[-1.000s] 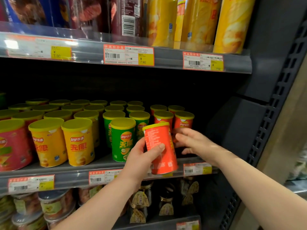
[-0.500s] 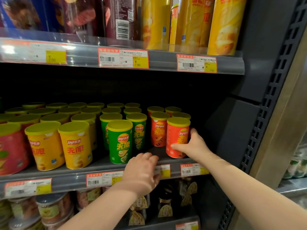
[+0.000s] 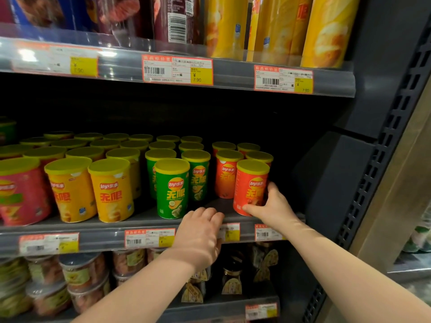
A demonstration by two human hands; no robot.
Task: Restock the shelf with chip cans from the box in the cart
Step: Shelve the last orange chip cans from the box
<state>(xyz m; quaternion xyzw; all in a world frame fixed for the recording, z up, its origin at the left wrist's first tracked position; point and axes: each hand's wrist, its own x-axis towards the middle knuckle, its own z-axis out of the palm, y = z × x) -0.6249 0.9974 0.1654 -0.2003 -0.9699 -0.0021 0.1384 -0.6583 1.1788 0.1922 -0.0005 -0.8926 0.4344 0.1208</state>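
Chip can in red (image 3: 250, 183) stood upright on the shelf (image 3: 93, 238), clasped low by the right grip (image 3: 274, 207), with the thumb across its lower front and the fingers curled round its right side. Left of that can and slightly below it, the left grip (image 3: 200, 234) held no can; its bent fingers rested relaxed over the shelf's front edge. Just behind the can to its left stood a second red can (image 3: 225, 178), with more red lids in rows behind. Further left of the can came a green can (image 3: 172, 190) at the front, then yellow cans (image 3: 110, 190) and, farthest left, a pink can (image 3: 21, 192). Below the can, price tags (image 3: 149, 237) lined the shelf rail, and lower down sat clear jars (image 3: 81, 276). Above the can, tall yellow tubes (image 3: 326, 31) stood on the next shelf up.
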